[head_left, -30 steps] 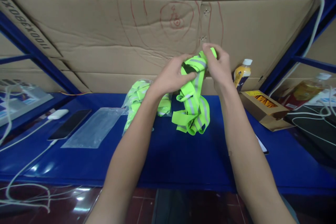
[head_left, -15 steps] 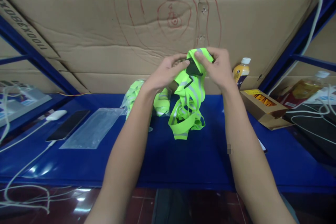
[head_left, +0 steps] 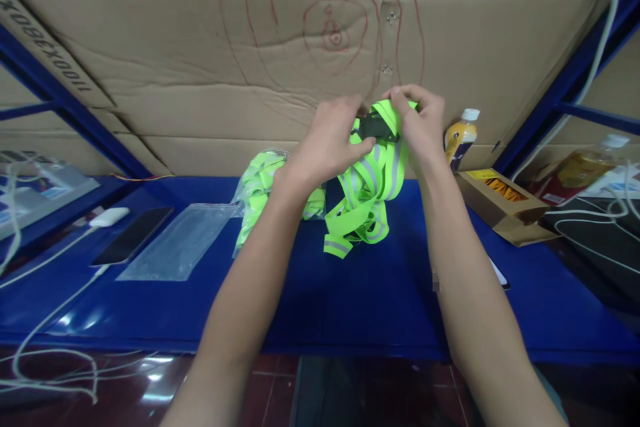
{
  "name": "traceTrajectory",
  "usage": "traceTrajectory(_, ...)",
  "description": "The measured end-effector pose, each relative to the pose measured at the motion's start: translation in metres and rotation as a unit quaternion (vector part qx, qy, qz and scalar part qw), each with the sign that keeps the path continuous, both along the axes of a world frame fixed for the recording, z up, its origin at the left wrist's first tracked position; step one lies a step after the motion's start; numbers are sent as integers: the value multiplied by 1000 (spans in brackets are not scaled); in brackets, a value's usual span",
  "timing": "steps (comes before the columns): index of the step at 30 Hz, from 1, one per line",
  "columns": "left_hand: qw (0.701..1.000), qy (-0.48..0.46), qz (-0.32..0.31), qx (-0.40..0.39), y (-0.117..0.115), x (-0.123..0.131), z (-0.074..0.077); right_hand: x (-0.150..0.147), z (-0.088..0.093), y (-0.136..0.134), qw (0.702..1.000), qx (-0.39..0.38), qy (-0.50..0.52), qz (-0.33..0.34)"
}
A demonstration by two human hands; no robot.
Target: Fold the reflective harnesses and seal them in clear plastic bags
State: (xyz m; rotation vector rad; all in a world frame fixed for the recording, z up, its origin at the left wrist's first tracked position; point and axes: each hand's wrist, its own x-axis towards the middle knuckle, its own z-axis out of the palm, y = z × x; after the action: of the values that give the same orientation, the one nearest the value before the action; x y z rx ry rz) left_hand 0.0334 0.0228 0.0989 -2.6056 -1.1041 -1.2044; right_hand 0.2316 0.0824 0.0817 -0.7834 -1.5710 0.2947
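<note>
Both hands hold a bundle of neon-green reflective straps [head_left: 370, 180] up above the blue table [head_left: 330, 307]. My left hand [head_left: 333, 137] is closed around the left side of the bundle, beside a black buckle [head_left: 377, 127]; its thumb presses near the buckle. Fingers of my right hand [head_left: 420, 120] pinch the top right of the straps. Loops and a loose end with a grey stripe hang below. Behind my left forearm lies a clear bag [head_left: 257, 190] with more green straps, partly hidden.
An empty clear plastic bag [head_left: 183, 243], a black phone [head_left: 134, 235] and a white charger [head_left: 110, 216] with cables lie at left. At right are a yellow bottle [head_left: 461, 137], an open cardboard box [head_left: 510, 213] and a bottle of amber liquid [head_left: 580, 170].
My left hand has moved right and turned so its back shows more, covering the left part of the bundle. The straps have shifted slightly right, and the black buckle now lies more sideways.
</note>
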Motion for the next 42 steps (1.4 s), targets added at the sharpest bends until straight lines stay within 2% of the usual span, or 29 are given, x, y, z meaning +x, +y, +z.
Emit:
traceTrajectory(3,1000,3,11,-5,4,-3,0,-3,-1,-2,1000,-3,2,-6)
traceTrajectory(7,999,11,-11,-34,1,-5,2,-8,8,-18,999,11,-29,-22)
traceTrajectory(9,998,18,-27,-45,-3,-7,4,-7,15,-30,996,5,-83,31)
traceTrajectory(12,997,14,-45,-53,-8,-14,10,0,23,-44,974,-35,-179,138)
traceTrajectory(14,997,8,-49,-54,-12,-19,14,7,25,-47,965,-55,-204,154)
traceTrajectory(18,999,-12,-10,-39,-17,-26,22,15,18,-39,987,-52,-111,100)
traceTrajectory(21,998,-20,36,-45,-16,-29,23,16,10,-25,994,-29,-49,89)
traceTrajectory(24,995,-44,81,-40,-7,-37,20,23,7,-10,998,1,-14,68)
traceTrajectory(27,990,-95,100,-22,6,-44,14,34,11,-7,1000,25,-9,13)
traceTrajectory(30,992,-109,60,-37,13,-41,10,33,20,-20,998,45,-36,-18)
traceTrajectory(34,992,-92,-9,-87,11,-30,8,16,23,-35,983,2,-170,69)
traceTrajectory(37,992,-89,-16,-92,11,-32,7,10,16,-32,961,-66,-246,109)
traceTrajectory(42,989,-11,-67,-129,12,-51,9,19,6,-21,970,-100,-179,131)
